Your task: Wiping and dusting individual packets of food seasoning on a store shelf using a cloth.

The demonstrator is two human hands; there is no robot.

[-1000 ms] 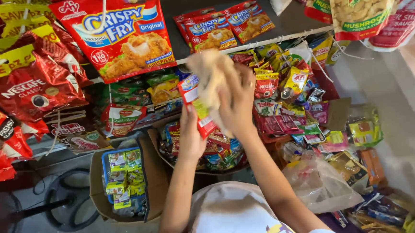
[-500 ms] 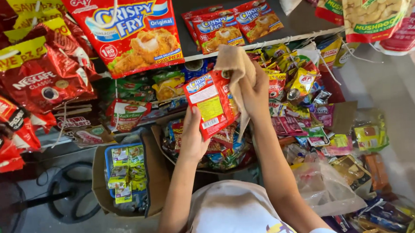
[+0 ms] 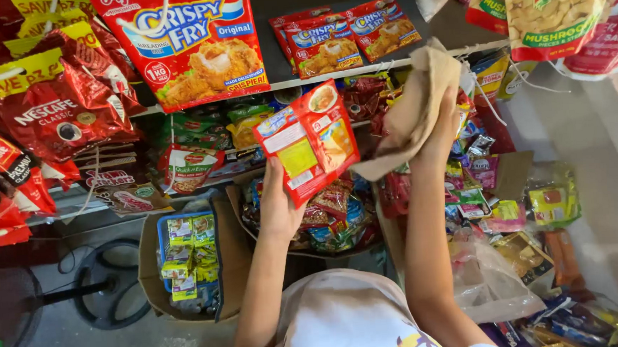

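Before the stocked shelf (image 3: 388, 67), a red sachet pack (image 3: 312, 143) is gripped by the left hand (image 3: 277, 205); a beige cloth (image 3: 414, 110) is clutched in the right hand (image 3: 441, 131), wiping seemingly unfinished

A glossy red plastic sachet (image 3: 310, 141) is held beside a matt, soft beige cloth (image 3: 414, 110). Shiny foil-like packs (image 3: 55, 117) are hung far left; a dull brown cardboard box (image 3: 232, 260) is seen below.
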